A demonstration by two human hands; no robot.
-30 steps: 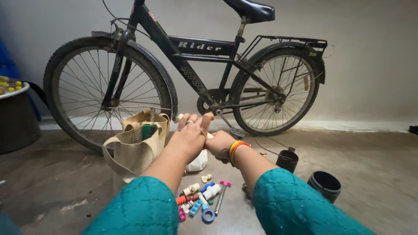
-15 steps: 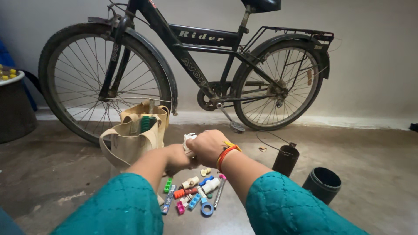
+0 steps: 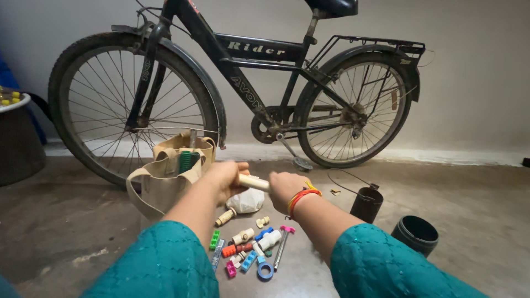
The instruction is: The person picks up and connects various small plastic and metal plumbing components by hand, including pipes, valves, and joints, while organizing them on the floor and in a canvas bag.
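Left hand (image 3: 223, 179) and right hand (image 3: 284, 187) each clamped on one end of a short cream plastic tube (image 3: 253, 182); firm, level grip above the floor's small coloured fittings (image 3: 251, 248) advisable.

Rod (image 3: 253, 181) ends hidden inside left hand (image 3: 223, 179) and right hand (image 3: 285, 189); only the middle shows, full length not readable. Fingers of both hands curl out of sight. Bike (image 3: 248, 83): saddle and handlebar cut by top edge. Bag (image 3: 165, 176) contents mostly hidden; only a green coiled piece and a handle top show. White pouch (image 3: 247, 201) partly behind left hand. Small parts (image 3: 251, 248) on floor too small to identify. Bin (image 3: 16, 138) cut by left edge.
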